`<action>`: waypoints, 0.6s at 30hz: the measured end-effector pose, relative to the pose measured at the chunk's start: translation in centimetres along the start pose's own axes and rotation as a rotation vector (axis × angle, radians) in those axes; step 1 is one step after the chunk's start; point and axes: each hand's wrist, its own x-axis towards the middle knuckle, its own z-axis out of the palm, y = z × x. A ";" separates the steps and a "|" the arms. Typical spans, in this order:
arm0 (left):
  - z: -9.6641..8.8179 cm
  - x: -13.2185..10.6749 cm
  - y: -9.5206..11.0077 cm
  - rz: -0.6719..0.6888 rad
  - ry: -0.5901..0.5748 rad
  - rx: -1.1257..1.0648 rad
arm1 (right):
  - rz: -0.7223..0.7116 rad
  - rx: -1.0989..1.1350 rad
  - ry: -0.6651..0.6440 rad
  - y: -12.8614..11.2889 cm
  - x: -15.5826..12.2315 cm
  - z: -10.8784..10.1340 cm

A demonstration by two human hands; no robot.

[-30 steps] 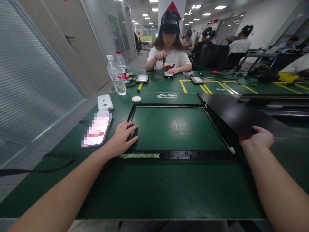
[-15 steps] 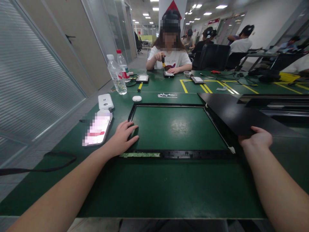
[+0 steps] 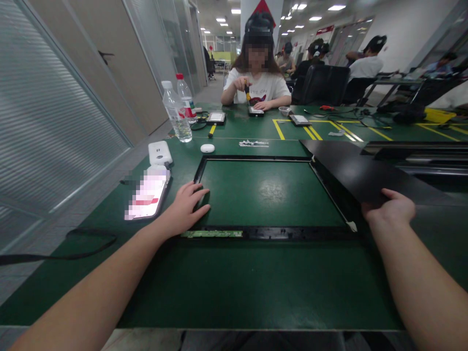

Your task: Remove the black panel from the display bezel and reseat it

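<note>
A black rectangular frame, like a monitor bezel, lies flat on the green table. Along its near side runs a narrow green circuit strip. My left hand rests over the frame's left side with its fingers spread, gripping nothing. My right hand grips the near edge of a thin, glossy black panel, thumb on top and the other fingers hidden underneath. The panel is tilted, its left edge close to the frame's right side.
On the left lie a lit phone and a white device; two plastic bottles stand behind. A white earbud case and small scraps lie beyond the frame. Opposite, a person holds a screwdriver on a hard drive.
My right hand has shifted very slightly to the right, still holding the black panel. My left hand and the frame stay in place.
</note>
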 end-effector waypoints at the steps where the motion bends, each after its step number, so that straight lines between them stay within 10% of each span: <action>1: -0.1 0.0 0.1 -0.002 -0.003 -0.003 | -0.007 0.008 -0.019 -0.1 -0.2 0.1; 18: -3.9 0.5 3.2 -0.146 0.103 -0.172 | -0.094 0.079 -0.350 -0.2 -3.8 0.3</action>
